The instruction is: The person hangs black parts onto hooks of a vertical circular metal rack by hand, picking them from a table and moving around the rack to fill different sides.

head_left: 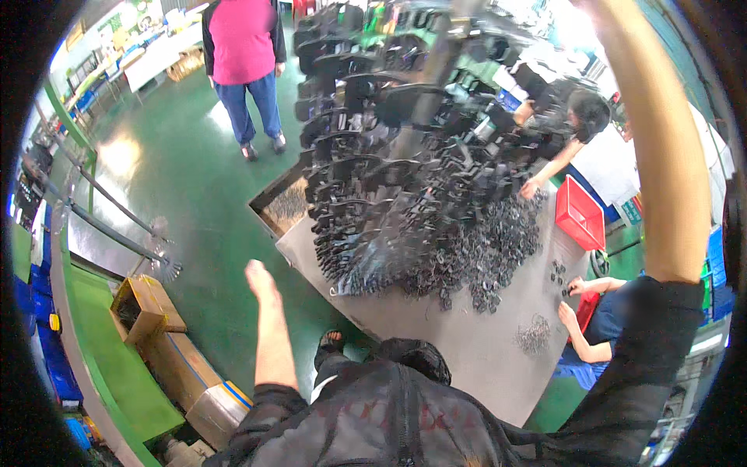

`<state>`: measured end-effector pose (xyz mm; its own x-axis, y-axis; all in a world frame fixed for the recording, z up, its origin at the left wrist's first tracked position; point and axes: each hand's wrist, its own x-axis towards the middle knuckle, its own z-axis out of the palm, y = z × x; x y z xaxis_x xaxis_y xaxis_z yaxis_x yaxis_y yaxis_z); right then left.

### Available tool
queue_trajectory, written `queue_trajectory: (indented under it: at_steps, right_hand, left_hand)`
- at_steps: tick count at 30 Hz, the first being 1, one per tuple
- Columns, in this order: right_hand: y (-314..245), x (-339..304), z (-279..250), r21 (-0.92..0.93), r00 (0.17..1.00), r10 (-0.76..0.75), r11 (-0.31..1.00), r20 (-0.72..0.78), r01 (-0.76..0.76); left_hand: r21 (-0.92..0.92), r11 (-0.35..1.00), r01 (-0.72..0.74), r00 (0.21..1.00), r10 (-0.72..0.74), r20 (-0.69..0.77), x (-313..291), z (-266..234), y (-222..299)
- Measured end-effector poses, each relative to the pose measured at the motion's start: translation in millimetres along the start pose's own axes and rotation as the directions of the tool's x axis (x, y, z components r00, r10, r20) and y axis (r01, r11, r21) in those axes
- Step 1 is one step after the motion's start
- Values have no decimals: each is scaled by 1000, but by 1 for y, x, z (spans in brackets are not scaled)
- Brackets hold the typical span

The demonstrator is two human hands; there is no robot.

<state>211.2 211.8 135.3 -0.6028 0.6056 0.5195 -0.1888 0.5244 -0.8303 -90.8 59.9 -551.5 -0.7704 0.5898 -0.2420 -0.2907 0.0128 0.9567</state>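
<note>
My left hand (262, 282) is out over the green floor, beside the grey table's left edge, and touches nothing that I can see. Its fingers are too unclear to tell whether they are spread or closed. My right arm (661, 156) reaches up high on the right, and its hand lies beyond the upper edge of the picture. In front of me hangs a tall rack (373, 163) with many tiers of black parts, smeared by motion. Below it, a heap of small black parts (475, 272) covers part of the grey table (443, 350).
At the table's right are a person's hands (572, 303) near small parts, a red basket (580, 214) and a wire pile (533, 335). Another person reaches in from the far right; a third person (245, 62) stands far left. Cardboard boxes (179, 366) lie left.
</note>
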Motion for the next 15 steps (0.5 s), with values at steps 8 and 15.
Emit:
queue_trajectory:
  at_steps: [8,15]
  right_hand:
    - [3,-6,-44,54,954,199,975,223,-216]
    - [-12,-8,-22,-306,917,257,938,307,-160]
  left_hand:
    - [-110,62,-992,28,958,286,-261,124,444]
    - [-189,-433,-881,-360,354,863,-338,219,516]
